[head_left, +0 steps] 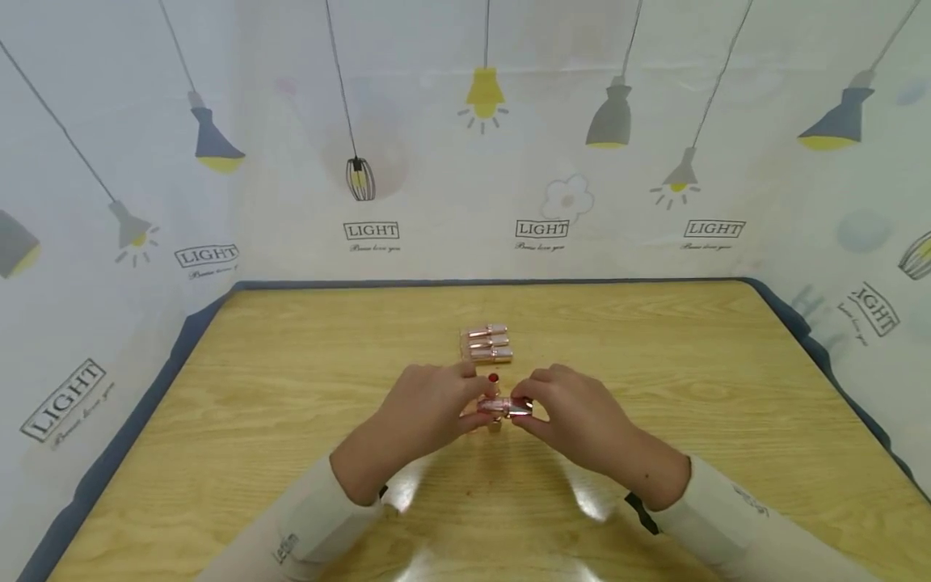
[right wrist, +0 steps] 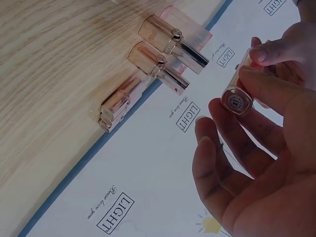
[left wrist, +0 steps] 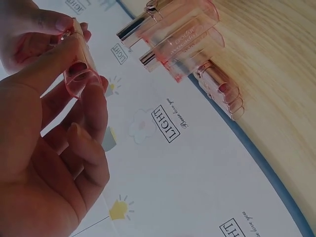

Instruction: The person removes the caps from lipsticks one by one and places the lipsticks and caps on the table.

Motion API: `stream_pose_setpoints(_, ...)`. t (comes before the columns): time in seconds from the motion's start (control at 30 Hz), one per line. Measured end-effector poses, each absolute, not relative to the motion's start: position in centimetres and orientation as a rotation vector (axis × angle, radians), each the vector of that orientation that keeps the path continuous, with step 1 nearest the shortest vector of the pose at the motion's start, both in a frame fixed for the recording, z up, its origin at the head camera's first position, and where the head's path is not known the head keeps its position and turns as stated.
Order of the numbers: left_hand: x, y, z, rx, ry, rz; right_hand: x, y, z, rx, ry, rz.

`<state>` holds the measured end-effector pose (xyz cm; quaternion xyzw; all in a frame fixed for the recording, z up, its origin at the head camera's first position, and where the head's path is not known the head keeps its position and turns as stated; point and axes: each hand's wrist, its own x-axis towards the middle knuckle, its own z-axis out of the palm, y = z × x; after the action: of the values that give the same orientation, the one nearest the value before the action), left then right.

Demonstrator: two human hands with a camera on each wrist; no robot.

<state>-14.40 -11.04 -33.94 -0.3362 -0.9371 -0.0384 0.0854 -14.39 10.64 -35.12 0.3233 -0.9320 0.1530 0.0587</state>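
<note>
Lipstick (head_left: 503, 406) sideways over bench (head_left: 291, 347) — left grip (head_left: 439, 402) pinches its clear end, right grip (head_left: 577, 410) its metallic end. Three lipsticks (head_left: 490, 343) lie side by side beyond.

**Rose Gold and Pink on Yellow Grain**

Held lipstick (head_left: 503, 407): shiny rose gold and translucent pink.
Lipstick tip (head_left: 494, 377): deep red.
Lipsticks in a row (head_left: 489, 343): rose gold, paler at one end.
Table (head_left: 655, 331): yellow-tan, streaked wood grain.
Edge band (head_left: 494, 283): dark blue.
Backdrop (head_left: 436, 170): white, printed with grey, blue and yellow lamps, black-framed "LIGHT" lettering, pale flower.
Sleeves (head_left: 313, 509): cream, dark lettering.
</note>
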Motion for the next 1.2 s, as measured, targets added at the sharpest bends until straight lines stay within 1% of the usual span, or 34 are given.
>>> stream_pose_setpoints(0.37, -14.3, -12.3, -34.4, -0.960, -2.741, -0.052, -14.4, 11.4, -35.5, 0.933, -2.838, 0.466)
stream_pose_setpoints(0.57, -14.1, -13.1, -34.8, -0.954, -2.685, -0.104, -14.4, 11.6, -36.0, 0.927, -2.838, 0.472)
stream_pose_setpoints(1.2, -13.0, -13.8, -36.3, -0.916, -2.825, -0.236, -14.0, 11.7, -36.9, 0.910, -2.885, 0.572)
